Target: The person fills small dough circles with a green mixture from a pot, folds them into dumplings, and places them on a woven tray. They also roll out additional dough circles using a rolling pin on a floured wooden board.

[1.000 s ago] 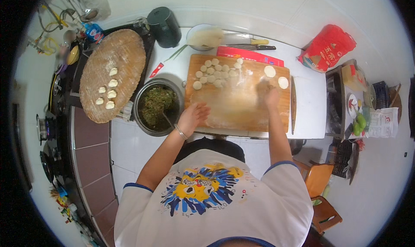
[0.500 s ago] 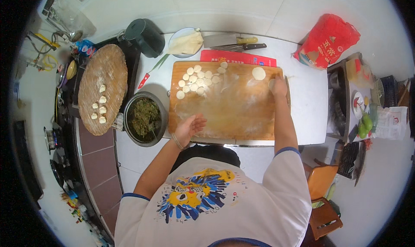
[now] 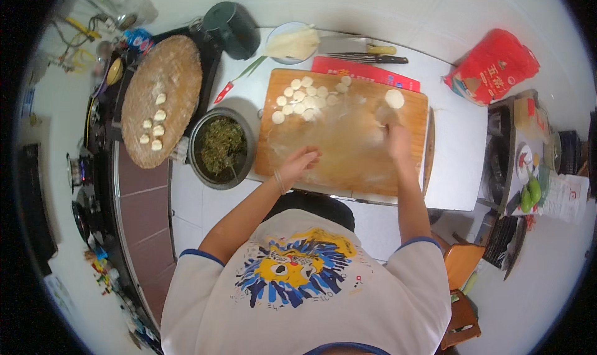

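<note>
Six dumplings [image 3: 160, 115] sit on a floured round board [image 3: 177, 69] off to the left. A bowl [image 3: 249, 159] of green filling [image 3: 219, 147] stands just beside the left edge of the cutting board [image 3: 348, 171], near the left hand [image 3: 300, 162]. Past the far edge lie a red box [image 3: 373, 73], a black-handled knife [image 3: 367, 58], a cleaver [image 3: 343, 45] and a plate [image 3: 287, 60]; a red bag [image 3: 494, 69] stands beyond the far right corner. Small dough pieces [image 3: 309, 102] crowd the far left part of the cutting board, and one flat wrapper [image 3: 394, 98] lies near its far right corner.

The bowl's bottom is hidden under the filling, and the round boards and shelves bend near the rim of the view. The right hand [image 3: 398, 142] is blurred, its fingertips closed on the near edge of a thin dough round [image 3: 385, 114], itself smeared by motion, over the right part of the cutting board. The left hand is loosely curled, nothing visible in it.

The dough round reaches away from the person, beyond the fingertips; blur leaves its long axis unclear
</note>
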Demonstrator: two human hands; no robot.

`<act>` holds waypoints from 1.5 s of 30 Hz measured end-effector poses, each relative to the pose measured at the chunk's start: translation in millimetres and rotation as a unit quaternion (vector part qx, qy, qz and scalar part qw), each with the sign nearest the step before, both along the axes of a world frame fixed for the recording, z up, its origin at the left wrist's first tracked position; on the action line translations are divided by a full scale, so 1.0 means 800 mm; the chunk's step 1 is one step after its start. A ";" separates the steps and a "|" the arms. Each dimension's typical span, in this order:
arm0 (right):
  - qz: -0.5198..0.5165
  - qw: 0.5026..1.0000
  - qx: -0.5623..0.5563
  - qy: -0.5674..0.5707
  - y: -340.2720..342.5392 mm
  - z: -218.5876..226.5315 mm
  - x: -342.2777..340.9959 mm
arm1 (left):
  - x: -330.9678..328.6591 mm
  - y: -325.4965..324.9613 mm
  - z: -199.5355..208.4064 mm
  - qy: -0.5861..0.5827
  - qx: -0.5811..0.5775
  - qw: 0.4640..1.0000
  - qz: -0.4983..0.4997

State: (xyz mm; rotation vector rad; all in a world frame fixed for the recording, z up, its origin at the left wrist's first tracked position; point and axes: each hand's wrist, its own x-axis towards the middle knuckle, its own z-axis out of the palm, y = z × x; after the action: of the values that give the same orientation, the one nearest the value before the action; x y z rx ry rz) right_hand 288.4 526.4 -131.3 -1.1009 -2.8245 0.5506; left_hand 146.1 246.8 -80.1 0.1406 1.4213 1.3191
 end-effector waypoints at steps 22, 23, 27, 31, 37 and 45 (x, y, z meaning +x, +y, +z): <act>0.301 0.950 -0.069 -0.055 -0.474 0.090 -0.293 | -0.172 -0.351 -0.025 0.022 0.128 0.960 0.247; 0.303 0.947 -0.043 -0.093 -0.483 0.079 -0.297 | -0.182 -0.364 -0.030 0.020 0.128 0.959 0.251; 0.303 0.933 0.046 -0.190 -0.501 0.024 -0.310 | -0.213 -0.396 -0.055 0.002 0.135 0.961 0.241; 0.276 0.939 0.103 -0.175 -0.504 0.012 -0.318 | -0.231 -0.410 -0.057 -0.042 0.159 0.960 0.226; 0.245 0.951 0.159 -0.105 -0.505 0.030 -0.325 | -0.237 -0.417 -0.076 -0.073 0.159 0.959 0.224; 0.274 0.938 0.181 -0.114 -0.512 0.017 -0.318 | -0.230 -0.421 -0.078 -0.077 0.201 0.949 0.230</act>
State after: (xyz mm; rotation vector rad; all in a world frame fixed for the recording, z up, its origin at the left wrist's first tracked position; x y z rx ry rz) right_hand 34.2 116.9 -117.7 -0.3242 -3.2451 -0.0998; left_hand -37.6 -90.2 -142.6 -0.0299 1.0705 1.9568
